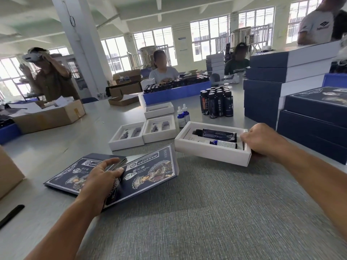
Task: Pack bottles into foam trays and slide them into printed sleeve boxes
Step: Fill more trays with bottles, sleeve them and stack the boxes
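My right hand (pixel 261 140) grips the right end of a white foam tray (pixel 210 151), lifted slightly above the table. In the tray lie a dark bottle (pixel 216 133) and a small blue dropper bottle (pixel 224 144). My left hand (pixel 102 176) grips the top printed sleeve (pixel 148 173), a flat navy sleeve with a figure print, its right part raised off the stack of sleeves (pixel 67 177) beneath. The tray's left end is just right of the sleeve's raised corner.
Three empty foam trays (pixel 159 128) sit behind the sleeves. Two blue dropper bottles (pixel 183 116) and a cluster of dark bottles (pixel 216 103) stand further back. Navy boxes (pixel 309 128) are stacked at right. A cardboard box (pixel 48 117) stands at left. Other people work across the table.
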### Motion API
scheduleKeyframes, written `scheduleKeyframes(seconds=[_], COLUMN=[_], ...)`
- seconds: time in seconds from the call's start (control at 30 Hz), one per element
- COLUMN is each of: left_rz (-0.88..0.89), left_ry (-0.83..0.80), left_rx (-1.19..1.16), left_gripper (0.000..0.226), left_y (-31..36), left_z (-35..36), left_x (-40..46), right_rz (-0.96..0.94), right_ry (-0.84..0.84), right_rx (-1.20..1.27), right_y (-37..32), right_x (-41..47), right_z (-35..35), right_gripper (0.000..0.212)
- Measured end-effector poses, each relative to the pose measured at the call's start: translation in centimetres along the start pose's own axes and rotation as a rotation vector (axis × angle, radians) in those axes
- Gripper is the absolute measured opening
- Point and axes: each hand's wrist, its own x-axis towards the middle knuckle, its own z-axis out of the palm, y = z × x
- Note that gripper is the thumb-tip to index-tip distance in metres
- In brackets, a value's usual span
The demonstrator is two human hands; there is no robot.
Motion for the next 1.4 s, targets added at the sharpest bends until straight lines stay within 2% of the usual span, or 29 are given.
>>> scheduleKeyframes(seconds=[0.27, 0.43, 0.67, 0.87, 1.17, 1.4], left_rz=[-0.052, -0.145, -0.202, -0.221, -0.168, -0.18], left_ry=[-0.005, -0.029, -0.056, -0.044, -0.011, -0.015], left_rx=[-0.037, -0.136, -0.208, -0.27, -0.24, -0.201], left_gripper=[0.028, 0.026, 0.026, 0.025, 0.021, 0.019], left_y=[0.3, 0.4, 0.1, -0.3, -0.3, 0.0], left_z=[0.0, -0.6, -1.4, -1.4, -0.8, -0.9], left_x=[-0.2, 0.3, 1.2, 1.5, 1.4, 1.7], right_rz=[-0.009, -0.056, -0.214, -0.338, -0.34, -0.29], right_ry=[-0.027, -0.04, -0.05, -0.162, -0.27, -0.387], right_rx=[-0.013, -0.161, -0.343, -0.336, -0.366, -0.289], right_y=[0.0, 0.2, -0.8, -0.8, -0.3, -0.4], right_x=[-0.3, -0.5, -0.9, -1.0, -0.5, -0.7], right_z=[0.5, 1.1, 1.8, 1.4, -0.1, -1.2], right_gripper=[0.038, 0.036, 0.032, 0.031, 0.03, 0.017])
